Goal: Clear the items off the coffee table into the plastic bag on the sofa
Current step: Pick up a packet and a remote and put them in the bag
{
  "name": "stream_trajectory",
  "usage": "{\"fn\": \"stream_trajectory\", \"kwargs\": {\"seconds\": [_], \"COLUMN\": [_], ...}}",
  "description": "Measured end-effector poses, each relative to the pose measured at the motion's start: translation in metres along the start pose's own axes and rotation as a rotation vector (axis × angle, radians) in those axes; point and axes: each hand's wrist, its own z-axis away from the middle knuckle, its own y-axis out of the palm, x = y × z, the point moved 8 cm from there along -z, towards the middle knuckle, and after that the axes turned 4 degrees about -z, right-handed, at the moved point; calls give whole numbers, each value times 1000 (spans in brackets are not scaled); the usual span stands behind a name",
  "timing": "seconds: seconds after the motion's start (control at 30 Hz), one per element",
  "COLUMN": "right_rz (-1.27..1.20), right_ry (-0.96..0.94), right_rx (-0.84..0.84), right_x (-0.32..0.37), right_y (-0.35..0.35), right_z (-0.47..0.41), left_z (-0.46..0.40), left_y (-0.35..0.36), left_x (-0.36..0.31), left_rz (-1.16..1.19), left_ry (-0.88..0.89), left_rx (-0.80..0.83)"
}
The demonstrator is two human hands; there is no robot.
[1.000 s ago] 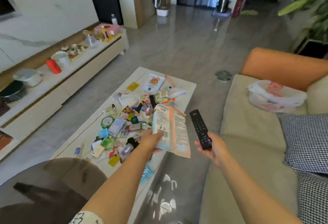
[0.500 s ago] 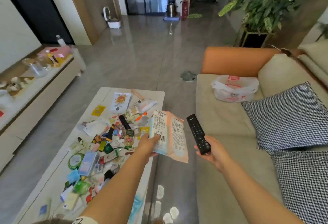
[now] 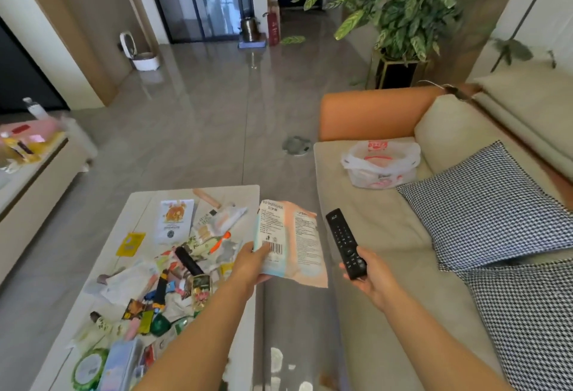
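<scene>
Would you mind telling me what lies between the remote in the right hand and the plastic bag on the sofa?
In the head view, only bare beige sofa cushion lies between the remote and the plastic bag.

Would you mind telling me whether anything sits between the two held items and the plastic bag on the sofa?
Nothing visible does. The packet in the left hand and the remote in the right hand face bare sofa cushion up to the plastic bag; the checked pillow lies aside.
</scene>
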Motion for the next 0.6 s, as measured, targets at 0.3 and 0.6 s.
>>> {"fn": "stream_trajectory", "kwargs": {"seconds": [0.3, 0.6], "right_rz": [5, -4], "right_ry": [10, 20], "right_rx": [-23, -118], "right_x": [66, 103], "right_y": [-2, -6], "right_z": [-72, -123], "left_z": [-68, -133], "left_y": [56, 80], "left_x": [-51, -93], "left_rz": [-54, -123], "left_ry": [48, 75], "left_rx": [4, -20]}}
